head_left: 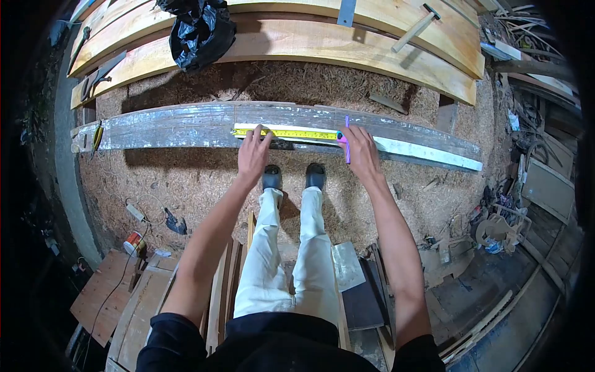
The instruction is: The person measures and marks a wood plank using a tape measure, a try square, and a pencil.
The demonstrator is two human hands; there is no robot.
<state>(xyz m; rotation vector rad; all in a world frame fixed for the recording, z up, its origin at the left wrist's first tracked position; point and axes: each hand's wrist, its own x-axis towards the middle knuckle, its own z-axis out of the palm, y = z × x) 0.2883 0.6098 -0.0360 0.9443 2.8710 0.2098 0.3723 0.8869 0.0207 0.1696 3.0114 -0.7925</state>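
A yellow tape measure [304, 134] lies stretched along a white strip [421, 152] on a long, weathered plank [173, 127]. At the tape's left end, my left hand [254, 152] presses its fingertips on the tape, with the fingers bent close together. My right hand [362, 149] is closed around a purple pencil-like stick [348, 155] at the right end of the yellow blade, beside a small dark and pink object whose shape is partly covered by the fingers. Pliers with yellow handles [97, 137] rest at the plank's left end.
Beyond the plank, light boards [297, 42] hold a black plastic bag [199, 37], a hammer [414, 30], a metal ruler [346, 12] and a saw [102, 75]. Wood shavings cover the ground. A power strip [134, 212] and a red and white can [133, 242] sit lower left.
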